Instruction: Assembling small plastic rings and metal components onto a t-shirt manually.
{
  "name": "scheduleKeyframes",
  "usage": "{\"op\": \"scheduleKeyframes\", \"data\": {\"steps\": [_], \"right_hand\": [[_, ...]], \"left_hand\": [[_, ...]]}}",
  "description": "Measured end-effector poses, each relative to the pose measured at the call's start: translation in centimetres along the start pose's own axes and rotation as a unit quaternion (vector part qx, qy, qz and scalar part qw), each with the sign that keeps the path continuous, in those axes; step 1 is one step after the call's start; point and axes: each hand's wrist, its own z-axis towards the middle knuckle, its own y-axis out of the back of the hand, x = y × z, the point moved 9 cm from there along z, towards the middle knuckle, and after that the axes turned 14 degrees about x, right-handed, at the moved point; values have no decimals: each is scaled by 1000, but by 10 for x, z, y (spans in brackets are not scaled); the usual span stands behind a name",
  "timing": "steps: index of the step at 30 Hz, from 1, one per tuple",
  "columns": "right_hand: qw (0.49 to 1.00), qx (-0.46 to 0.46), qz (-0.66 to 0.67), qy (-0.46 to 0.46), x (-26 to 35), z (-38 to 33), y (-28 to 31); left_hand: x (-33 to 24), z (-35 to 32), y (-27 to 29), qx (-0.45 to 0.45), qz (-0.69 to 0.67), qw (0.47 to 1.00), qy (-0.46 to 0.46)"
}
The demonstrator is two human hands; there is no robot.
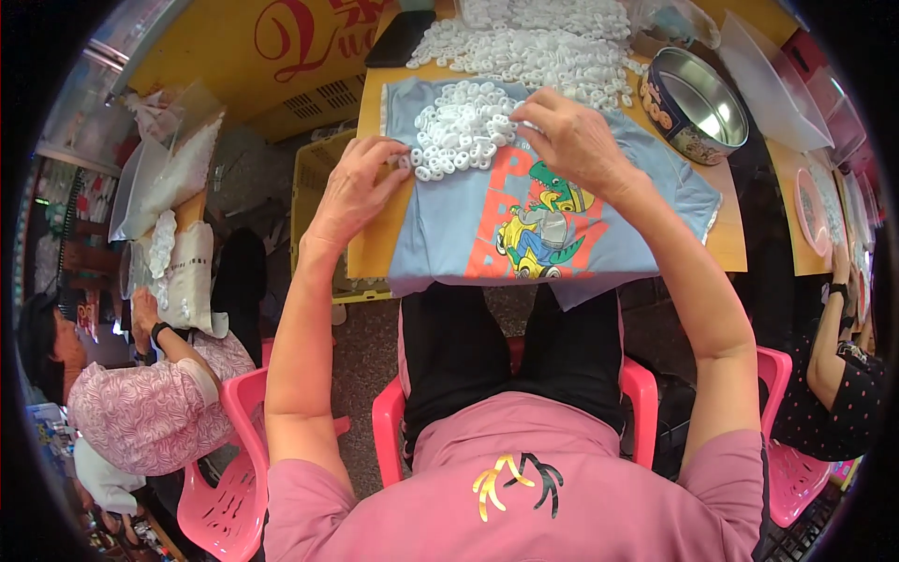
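A heap of small white oval plastic pieces with holes [459, 126] lies on a grey-blue T-shirt [431, 234] spread over the table. The shirt has a cartoon dinosaur print, and its lower edge hangs over the near side. At the heap's left edge, my left hand [358, 183] pinches one white piece between thumb and fingers. My right hand [573, 140] reaches to the heap's right edge with its fingers curled and the tips close together. What sits between those right fingertips is too small to make out.
A far larger spread of white pieces [534, 51] covers the table's back. A round metal tin [695, 105] stands at the back right beside a clear plastic bin [773, 84]. A dark flat object [400, 39] lies back left. People sit at both sides on pink chairs [229, 487].
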Motion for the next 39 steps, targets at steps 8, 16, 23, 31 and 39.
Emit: {"op": "scheduleKeyframes", "data": {"steps": [8, 16, 23, 31, 39], "right_hand": [[995, 57, 71, 31, 41, -21, -10], [993, 58, 101, 8, 47, -55, 2], [993, 34, 115, -5, 48, -78, 8], [991, 21, 129, -18, 43, -89, 5], [992, 10, 128, -11, 52, -80, 6]], "left_hand": [[7, 6, -7, 44, -85, 995, 36], [17, 5, -10, 34, -102, 991, 75], [56, 4, -25, 46, -400, 895, 194], [0, -11, -9, 24, -131, 984, 118], [-6, -21, -9, -14, -61, 995, 80]]}}
